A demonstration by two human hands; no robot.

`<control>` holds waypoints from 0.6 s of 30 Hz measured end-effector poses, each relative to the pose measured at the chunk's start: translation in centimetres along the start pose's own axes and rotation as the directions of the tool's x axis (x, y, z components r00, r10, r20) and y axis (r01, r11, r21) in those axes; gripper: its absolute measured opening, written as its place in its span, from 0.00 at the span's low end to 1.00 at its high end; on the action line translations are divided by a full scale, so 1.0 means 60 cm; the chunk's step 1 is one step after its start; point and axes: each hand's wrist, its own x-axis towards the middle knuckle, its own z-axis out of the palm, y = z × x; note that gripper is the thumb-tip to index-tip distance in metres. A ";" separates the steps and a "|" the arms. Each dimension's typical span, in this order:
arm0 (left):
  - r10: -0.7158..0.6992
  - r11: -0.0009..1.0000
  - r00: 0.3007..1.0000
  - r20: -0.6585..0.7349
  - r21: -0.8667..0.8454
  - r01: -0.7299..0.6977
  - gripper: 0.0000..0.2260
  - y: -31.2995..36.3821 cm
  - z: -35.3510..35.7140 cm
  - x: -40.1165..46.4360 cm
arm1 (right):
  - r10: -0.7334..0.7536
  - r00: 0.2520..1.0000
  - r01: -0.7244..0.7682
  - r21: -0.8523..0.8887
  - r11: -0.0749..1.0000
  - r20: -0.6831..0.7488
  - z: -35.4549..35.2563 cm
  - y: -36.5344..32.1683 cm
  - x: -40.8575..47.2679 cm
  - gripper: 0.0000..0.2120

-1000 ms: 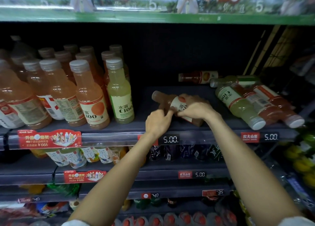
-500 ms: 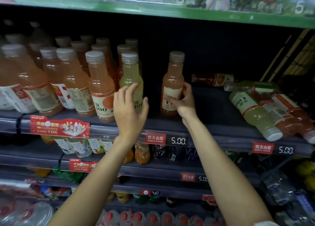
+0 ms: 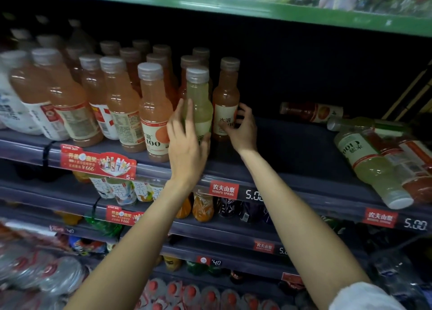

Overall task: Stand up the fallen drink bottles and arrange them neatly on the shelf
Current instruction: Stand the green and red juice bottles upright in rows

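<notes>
The job is looking partly done: on the left and middle of the shelf [image 3: 292, 169] a block of orange bottles [image 3: 112, 103] is standing upright in rows, and at its right end a yellow-green bottle [image 3: 198, 103] and an orange bottle with a white label [image 3: 225, 103] are standing too. What is remaining is lying at the right end of the shelf: a fallen yellow-green bottle [image 3: 371, 167] pointing its cap toward the near edge, a fallen red-orange bottle [image 3: 411, 167] pressed against its right side, and farther back a fallen dark red bottle [image 3: 311, 112] and another pale fallen bottle [image 3: 364, 123] lying across the shelf. The left hand [image 3: 187, 143] is resting against the near face of the standing yellow-green bottle, its fingers [image 3: 184, 115] straight and slightly spread, the thumb touching the bottle low on its right side. The right hand [image 3: 240, 132] is reaching to the white-labelled orange bottle, its fingers [image 3: 243, 113] curling round the bottle's right side while the thumb is pressing on the label, so it appears to be holding that bottle and seating it just beside its yellow-green neighbour. The fallen group is lying well apart from both hands, to the right.
</notes>
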 end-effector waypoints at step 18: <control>0.248 0.954 0.914 0.320 0.086 -0.289 0.27 0.066 0.086 0.012 | -0.538 0.718 0.573 -0.814 0.098 0.441 -0.273 0.084 0.055 0.18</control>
